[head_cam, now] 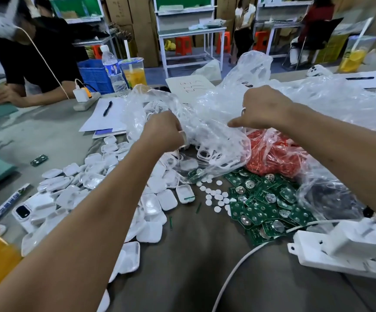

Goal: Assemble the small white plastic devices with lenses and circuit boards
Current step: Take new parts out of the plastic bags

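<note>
The left hand (163, 129) is curled tight on the crumpled film of a clear plastic bag (205, 122). The right hand (262, 109) grips the same bag further along, thumb stretched out along the plastic. Between them the bag is lifted and tipped, and white plastic frames (218, 154) bunch at its low, open end, just above the tabletop (193, 255).

Below the left forearm lies a wide heap of white plastic shells (106, 194). To its right are small white lens discs (214, 194), and beyond those a pile of green circuit boards (265, 206) with round metal cells. A bag of red parts (272, 154) rests behind the boards, touching the clear bag.

The risk here is a sudden spill: if the film slips or the bag tips too far, frames could pour over the discs and boards, mix the sorted piles and scatter the light discs. The white cable (238, 269) and power strip (331, 251) nearby could also catch stray pieces.
</note>
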Action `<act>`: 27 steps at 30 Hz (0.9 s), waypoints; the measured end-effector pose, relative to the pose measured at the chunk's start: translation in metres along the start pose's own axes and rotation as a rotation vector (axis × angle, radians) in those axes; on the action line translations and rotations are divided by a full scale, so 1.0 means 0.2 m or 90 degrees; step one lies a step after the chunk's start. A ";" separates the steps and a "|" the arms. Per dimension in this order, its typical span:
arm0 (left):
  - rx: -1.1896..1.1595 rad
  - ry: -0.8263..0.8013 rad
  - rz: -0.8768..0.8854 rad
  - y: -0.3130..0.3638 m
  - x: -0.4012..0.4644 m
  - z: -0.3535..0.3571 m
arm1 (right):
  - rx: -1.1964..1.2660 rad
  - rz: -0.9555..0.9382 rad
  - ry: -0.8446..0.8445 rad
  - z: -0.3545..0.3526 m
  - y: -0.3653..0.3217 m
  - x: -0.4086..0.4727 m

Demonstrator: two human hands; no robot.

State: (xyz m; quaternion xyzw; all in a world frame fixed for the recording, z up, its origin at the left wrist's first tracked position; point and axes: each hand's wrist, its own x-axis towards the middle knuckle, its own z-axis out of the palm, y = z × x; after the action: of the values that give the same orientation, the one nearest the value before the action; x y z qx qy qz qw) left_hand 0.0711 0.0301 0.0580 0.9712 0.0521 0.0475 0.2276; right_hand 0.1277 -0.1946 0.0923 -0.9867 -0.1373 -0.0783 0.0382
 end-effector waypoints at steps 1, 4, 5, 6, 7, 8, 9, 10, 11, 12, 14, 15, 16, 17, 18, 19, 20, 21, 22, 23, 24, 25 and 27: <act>-0.086 -0.047 -0.012 0.00 0.00 -0.02 | 0.009 0.014 0.022 -0.01 0.01 0.01; -0.183 -0.313 -0.009 0.03 -0.05 -0.02 | 0.131 0.040 -0.019 -0.03 0.01 0.01; -0.170 -0.388 -0.003 0.04 -0.07 0.00 | 0.189 0.039 -0.073 -0.02 0.00 0.00; -0.158 -0.446 0.000 0.06 -0.09 0.03 | 0.234 0.032 -0.134 -0.02 -0.01 -0.02; -0.159 -0.489 -0.003 0.07 -0.12 0.07 | 0.257 0.018 -0.192 -0.02 -0.03 -0.04; -0.164 -0.514 -0.011 0.07 -0.14 0.10 | 0.264 -0.001 -0.240 -0.02 -0.04 -0.06; -0.162 -0.524 -0.018 0.07 -0.15 0.13 | 0.262 -0.020 -0.277 -0.01 -0.05 -0.08; -0.153 -0.528 -0.023 0.06 -0.16 0.15 | 0.257 -0.038 -0.304 0.00 -0.07 -0.09; -0.144 -0.527 -0.027 0.06 -0.16 0.16 | 0.251 -0.055 -0.324 0.00 -0.08 -0.10; -0.144 -0.520 -0.030 0.05 -0.16 0.16 | 0.248 -0.074 -0.344 0.01 -0.08 -0.11; -0.148 -0.485 -0.017 0.05 -0.16 0.14 | 0.262 -0.112 -0.395 0.01 -0.09 -0.13; -0.149 -0.458 0.000 0.06 -0.16 0.12 | 0.274 -0.131 -0.419 0.02 -0.09 -0.13; -0.157 -0.427 0.014 0.07 -0.16 0.10 | 0.278 -0.149 -0.433 0.02 -0.09 -0.13; -0.176 -0.397 0.025 0.08 -0.15 0.08 | 0.272 -0.160 -0.434 0.02 -0.09 -0.14; -0.204 -0.371 0.032 0.09 -0.15 0.07 | 0.266 -0.162 -0.427 0.02 -0.09 -0.14; -0.244 -0.347 0.038 0.11 -0.15 0.06 | 0.270 -0.157 -0.422 0.02 -0.08 -0.14; -0.296 -0.325 0.043 0.14 -0.15 0.07 | 0.287 -0.146 -0.422 0.01 -0.07 -0.15; -0.352 -0.296 0.045 0.16 -0.15 0.09 | 0.309 -0.134 -0.423 0.01 -0.06 -0.15; -0.403 -0.262 0.044 0.19 -0.16 0.11 | 0.329 -0.122 -0.422 0.00 -0.04 -0.16; -0.448 -0.228 0.040 0.23 -0.16 0.14 | 0.345 -0.109 -0.417 -0.02 -0.02 -0.17; -0.493 -0.203 0.031 0.27 -0.16 0.17 | 0.356 -0.099 -0.409 -0.03 0.01 -0.17; -0.536 -0.194 0.023 0.32 -0.16 0.21 | 0.359 -0.086 -0.401 -0.05 0.05 -0.18; -0.603 -0.193 0.008 0.40 -0.17 0.27 | 0.345 -0.059 -0.403 -0.11 0.14 -0.20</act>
State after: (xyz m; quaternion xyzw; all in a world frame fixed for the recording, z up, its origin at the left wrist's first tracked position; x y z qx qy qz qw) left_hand 0.0499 -0.0685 0.0440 0.7576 -0.0145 -0.0744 0.6484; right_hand 0.0944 -0.2349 0.1048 -0.9090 -0.2020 0.2662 0.2490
